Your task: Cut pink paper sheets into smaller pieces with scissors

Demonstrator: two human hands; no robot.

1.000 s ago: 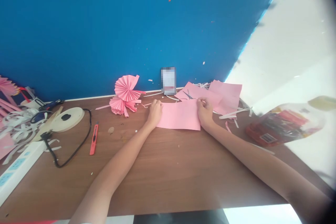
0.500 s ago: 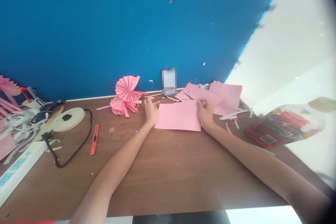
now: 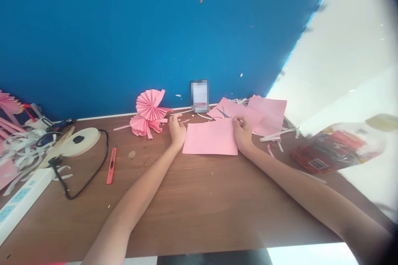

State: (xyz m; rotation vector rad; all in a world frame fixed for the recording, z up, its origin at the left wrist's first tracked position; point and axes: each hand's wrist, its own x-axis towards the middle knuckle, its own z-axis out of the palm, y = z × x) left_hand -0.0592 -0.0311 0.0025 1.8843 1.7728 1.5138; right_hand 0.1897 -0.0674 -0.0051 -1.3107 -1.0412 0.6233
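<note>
A rectangular sheet of pink paper (image 3: 211,138) lies between my hands on the brown table. My right hand (image 3: 243,136) is closed on its upper right corner, thumb and fingers pinched together. Beside the sheet's left edge is my left hand (image 3: 178,132), its fingers slightly bent and apart, holding nothing that I can see. Left of that hand stand pink pleated paper fans (image 3: 151,109). Behind the right hand lie more pink sheets (image 3: 270,107) with a pair of scissors (image 3: 222,112) on them.
A red box cutter (image 3: 112,165) lies at left, near a black cord (image 3: 93,180), a cream round disc (image 3: 90,140) and a white power strip (image 3: 26,198). White paper strips (image 3: 25,149) are heaped far left. A phone-like object (image 3: 200,96) leans on the blue wall. A plastic bag (image 3: 336,147) sits right.
My left hand has shifted slightly left and its fingers have loosened at the sheet's left edge. The right hand keeps its grip on the paper's corner.
</note>
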